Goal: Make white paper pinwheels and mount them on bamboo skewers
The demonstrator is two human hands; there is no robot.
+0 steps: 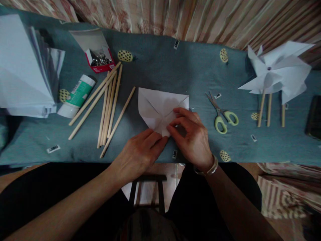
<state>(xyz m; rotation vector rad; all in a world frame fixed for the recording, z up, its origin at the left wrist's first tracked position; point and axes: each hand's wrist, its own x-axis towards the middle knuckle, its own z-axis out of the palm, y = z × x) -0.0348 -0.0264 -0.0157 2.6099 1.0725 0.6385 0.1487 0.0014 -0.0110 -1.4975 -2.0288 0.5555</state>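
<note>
A white paper sheet [160, 105] with slits running in from its corners lies on the cloth in front of me. My left hand [144, 149] grips its near edge, fingers closed at the lower corner. At the right side of the sheet, my right hand [192, 134] has thumb and forefinger brought together on the paper. Both fingertips partly hide the near part of the sheet. Right of it lie scissors [220, 113] with green handles, blades slightly apart. To the left are several wooden sticks [107, 107], one of them set apart near the paper.
A red box [100, 62] of small metal fasteners stands open at the back left. Beside it are a glue stick [79, 95] and a paper stack [25, 67]. Finished paper pinwheels [278, 70] on sticks lie right, near a dark phone-like object [313, 117]. A patterned curtain [160, 16] hangs behind.
</note>
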